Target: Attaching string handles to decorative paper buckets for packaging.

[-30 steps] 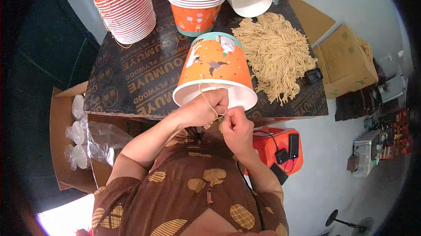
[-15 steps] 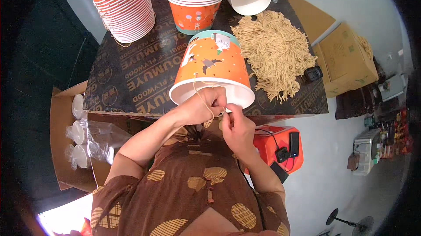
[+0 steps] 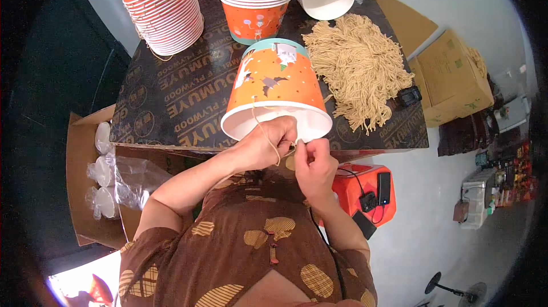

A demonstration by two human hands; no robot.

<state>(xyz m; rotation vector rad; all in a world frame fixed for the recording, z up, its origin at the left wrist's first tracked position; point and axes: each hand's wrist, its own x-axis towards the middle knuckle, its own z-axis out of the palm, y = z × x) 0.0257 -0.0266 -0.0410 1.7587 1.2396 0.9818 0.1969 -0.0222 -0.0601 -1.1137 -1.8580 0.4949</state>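
Note:
An orange paper bucket (image 3: 273,83) with a bat and ghost print lies tipped on the table's front edge, its white rim facing me. A thin tan cord (image 3: 264,130) comes out of a hole near the rim and loops over my left hand. At the bucket's mouth, my left hand (image 3: 269,140) is closed with its fingertips pinching the cord. Close beside it, my right hand (image 3: 313,161) pinches the cord too, thumb against forefinger. The exact spot where the cord runs between the fingertips is partly hidden.
A heap of tan cords (image 3: 359,70) lies right of the bucket on the dark plywood table (image 3: 154,93). Behind stand nested orange buckets (image 3: 255,7) and a taller stack (image 3: 162,16). Cardboard boxes (image 3: 454,81) and a red stool (image 3: 357,204) are at the right; an open carton (image 3: 80,193) at left.
My right hand has shifted slightly right, away from my left, with its fingers still pinched. The bucket and my left hand have hardly moved.

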